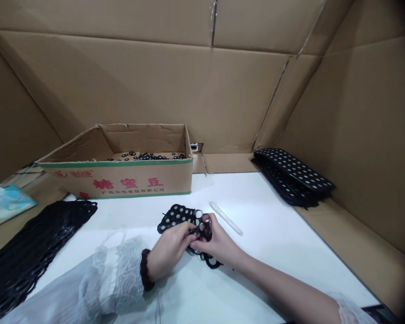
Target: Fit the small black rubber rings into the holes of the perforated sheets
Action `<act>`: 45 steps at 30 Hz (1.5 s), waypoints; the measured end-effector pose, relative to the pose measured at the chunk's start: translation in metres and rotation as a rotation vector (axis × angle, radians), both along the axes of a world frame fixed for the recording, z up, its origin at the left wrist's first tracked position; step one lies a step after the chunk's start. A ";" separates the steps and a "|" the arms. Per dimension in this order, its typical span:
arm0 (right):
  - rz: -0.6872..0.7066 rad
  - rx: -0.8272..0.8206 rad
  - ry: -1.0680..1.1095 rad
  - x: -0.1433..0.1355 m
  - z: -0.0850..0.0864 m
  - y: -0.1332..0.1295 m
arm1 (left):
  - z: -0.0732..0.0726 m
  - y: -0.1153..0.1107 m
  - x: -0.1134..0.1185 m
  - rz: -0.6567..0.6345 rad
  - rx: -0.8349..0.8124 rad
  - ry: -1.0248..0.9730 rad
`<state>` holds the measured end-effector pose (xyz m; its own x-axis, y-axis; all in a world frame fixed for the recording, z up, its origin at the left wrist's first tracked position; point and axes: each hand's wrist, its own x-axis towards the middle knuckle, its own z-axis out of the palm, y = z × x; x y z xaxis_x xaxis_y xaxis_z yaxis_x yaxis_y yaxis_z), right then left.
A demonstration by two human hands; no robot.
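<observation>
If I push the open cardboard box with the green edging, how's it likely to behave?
The cardboard box is probably light for its size: thin-walled, with only small dark rings visible inside. Being wide and low, it should slide rather than tip. With no lid bracing them, its walls may flex under a hard push.

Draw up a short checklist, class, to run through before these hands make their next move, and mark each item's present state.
1. Left hand and right hand both at the dotted black piece: ok.
2. Piece lying flat throughout: not ok, gathered at the fingers.
3. Secure pinch: cannot tell, fingertips partly hide it.
4. White stick clear of both hands: ok.
5. Box open, black rings inside: ok.
6. Dotted stack apart from the piece: ok.
</observation>
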<state>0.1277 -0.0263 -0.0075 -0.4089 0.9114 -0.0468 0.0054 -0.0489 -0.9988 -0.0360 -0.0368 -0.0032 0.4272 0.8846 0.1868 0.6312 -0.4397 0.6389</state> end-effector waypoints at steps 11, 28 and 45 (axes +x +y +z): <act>0.007 0.014 -0.087 0.002 0.007 0.002 | 0.005 0.005 -0.003 0.010 -0.050 -0.056; 0.114 -0.067 -0.087 0.010 0.001 0.004 | 0.105 0.088 -0.107 0.825 0.869 0.074; 0.031 -0.172 0.019 0.004 0.007 0.005 | 0.003 0.007 0.002 0.017 0.168 0.363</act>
